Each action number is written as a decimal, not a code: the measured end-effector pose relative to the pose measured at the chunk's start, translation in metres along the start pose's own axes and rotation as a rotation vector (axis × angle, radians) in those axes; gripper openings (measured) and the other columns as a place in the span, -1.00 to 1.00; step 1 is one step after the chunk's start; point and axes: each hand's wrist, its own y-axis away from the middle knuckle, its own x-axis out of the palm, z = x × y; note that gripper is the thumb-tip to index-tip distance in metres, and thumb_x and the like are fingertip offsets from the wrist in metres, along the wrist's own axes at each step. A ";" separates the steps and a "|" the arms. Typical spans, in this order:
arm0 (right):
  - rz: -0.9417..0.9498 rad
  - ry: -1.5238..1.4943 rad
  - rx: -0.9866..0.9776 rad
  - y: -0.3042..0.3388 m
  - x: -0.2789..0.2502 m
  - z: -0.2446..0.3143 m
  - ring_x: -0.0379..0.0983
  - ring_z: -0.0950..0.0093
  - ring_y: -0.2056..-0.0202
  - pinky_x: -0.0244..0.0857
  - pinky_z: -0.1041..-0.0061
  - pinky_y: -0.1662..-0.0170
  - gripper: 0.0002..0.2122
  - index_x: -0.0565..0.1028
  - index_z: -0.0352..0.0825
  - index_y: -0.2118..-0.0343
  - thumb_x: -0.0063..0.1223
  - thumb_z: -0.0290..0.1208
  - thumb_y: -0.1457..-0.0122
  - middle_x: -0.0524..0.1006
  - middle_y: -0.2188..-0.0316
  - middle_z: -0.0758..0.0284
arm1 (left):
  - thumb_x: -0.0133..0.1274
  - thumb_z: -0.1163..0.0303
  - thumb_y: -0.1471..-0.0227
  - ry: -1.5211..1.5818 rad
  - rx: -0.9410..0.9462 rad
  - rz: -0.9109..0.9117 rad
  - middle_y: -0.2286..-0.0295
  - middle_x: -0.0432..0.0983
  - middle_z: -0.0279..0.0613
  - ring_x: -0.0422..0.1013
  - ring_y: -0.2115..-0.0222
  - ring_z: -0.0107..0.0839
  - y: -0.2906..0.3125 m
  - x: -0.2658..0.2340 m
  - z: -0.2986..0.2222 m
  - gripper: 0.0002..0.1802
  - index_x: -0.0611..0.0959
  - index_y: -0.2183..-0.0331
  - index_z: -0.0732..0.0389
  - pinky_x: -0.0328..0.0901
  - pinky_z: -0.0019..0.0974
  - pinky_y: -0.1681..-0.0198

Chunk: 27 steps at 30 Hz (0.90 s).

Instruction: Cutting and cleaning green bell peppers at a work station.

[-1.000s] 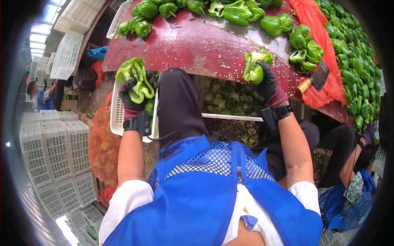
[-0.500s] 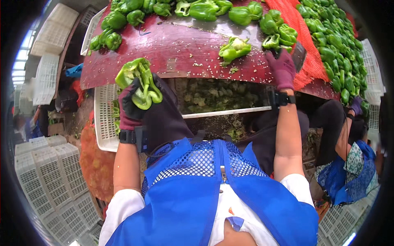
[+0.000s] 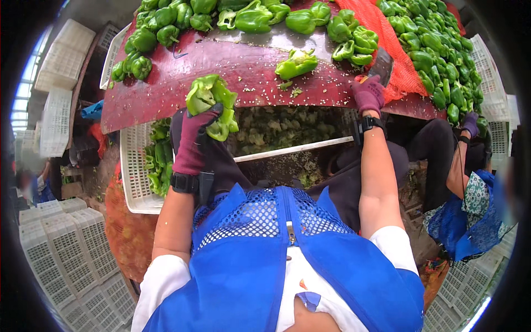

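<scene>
My left hand, in a maroon and black glove, grips a split green bell pepper above the near left edge of the red board. The pepper's pale inside shows. My right hand, gloved alike, rests at the board's near right edge with its fingers curled; what they hold, if anything, is hidden. A dark flat piece lies just beyond it. Nearby, on the board, sit a cut pepper and a few more pepper pieces. Seeds are scattered over the board.
Whole peppers line the far side. A red net borders a large pepper heap at right. Below the board stand a white crate with pepper pieces and a bin of scraps. Another person's gloved hand is at far right.
My left hand has risen and moved right with the pepper, turning its back upward. My right hand has drawn back from the pepper pieces and its fingers have curled. The whole view has shifted slightly.
</scene>
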 end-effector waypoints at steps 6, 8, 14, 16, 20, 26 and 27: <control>-0.100 -0.667 0.015 -0.014 0.005 -0.042 0.43 0.54 0.56 0.30 0.44 0.50 -0.76 0.44 -0.37 0.42 0.14 -0.30 0.04 0.49 0.58 0.31 | -0.01 0.42 -0.02 0.509 -0.091 -0.014 0.22 0.50 -0.04 0.48 0.23 -0.25 -0.009 -0.013 0.030 -0.59 0.45 0.07 0.40 0.38 -0.27 0.14; -0.042 -0.768 0.066 0.011 -0.030 -0.037 0.40 0.54 0.58 0.26 0.41 0.53 -0.73 0.44 -0.35 0.34 0.14 -0.27 0.04 0.49 0.58 0.32 | -0.04 0.42 -0.03 0.669 -0.121 0.005 0.18 0.48 0.04 0.46 0.17 -0.16 -0.016 -0.016 0.041 -0.54 0.41 0.03 0.44 0.36 -0.21 0.07; -0.354 -0.427 -0.196 0.022 -0.054 -0.033 0.49 0.07 0.19 0.36 0.22 0.15 -0.47 0.32 -0.39 -0.05 0.05 -0.19 -0.05 0.52 0.18 -0.02 | -0.04 0.39 -0.14 0.922 -0.286 0.173 0.08 0.40 0.05 0.37 0.05 -0.12 -0.012 0.016 0.017 -0.53 0.32 -0.06 0.36 0.26 -0.13 -0.07; -0.406 -0.305 -0.378 0.024 -0.058 -0.032 0.50 0.09 0.21 0.38 0.24 0.18 -0.47 0.29 -0.34 -0.09 0.05 -0.22 -0.07 0.52 0.18 0.01 | -0.04 0.37 -0.16 1.059 -0.339 0.283 0.08 0.41 0.05 0.37 0.04 -0.12 -0.019 0.015 0.024 -0.54 0.34 -0.04 0.37 0.27 -0.13 -0.07; -0.598 -0.487 -0.719 0.050 -0.070 -0.013 0.53 0.18 0.30 0.40 0.33 0.27 -0.49 0.29 -0.27 -0.11 0.09 -0.32 -0.06 0.55 0.25 0.07 | -0.06 0.41 -0.14 0.912 -0.268 0.176 0.07 0.40 0.05 0.38 0.04 -0.15 -0.018 0.006 0.039 -0.56 0.36 -0.04 0.38 0.28 -0.19 -0.06; 0.068 -0.709 -0.766 0.156 -0.101 0.019 0.51 0.33 0.47 0.37 0.43 0.40 -0.51 0.39 -0.27 -0.03 0.16 -0.44 0.05 0.55 0.43 0.23 | -0.19 0.39 -0.18 -0.086 0.222 0.301 0.08 0.45 -0.03 0.41 0.07 -0.24 -0.018 -0.005 0.068 -0.58 0.39 -0.03 0.41 0.28 -0.25 -0.06; 0.011 -0.669 -0.869 0.171 -0.103 0.021 0.48 0.37 0.51 0.35 0.43 0.42 -0.51 0.41 -0.29 -0.01 0.18 -0.45 0.08 0.53 0.46 0.26 | -0.18 0.36 -0.20 0.581 -0.198 0.265 0.07 0.45 -0.03 0.41 0.07 -0.24 -0.030 -0.003 0.080 -0.59 0.42 -0.01 0.40 0.29 -0.24 -0.04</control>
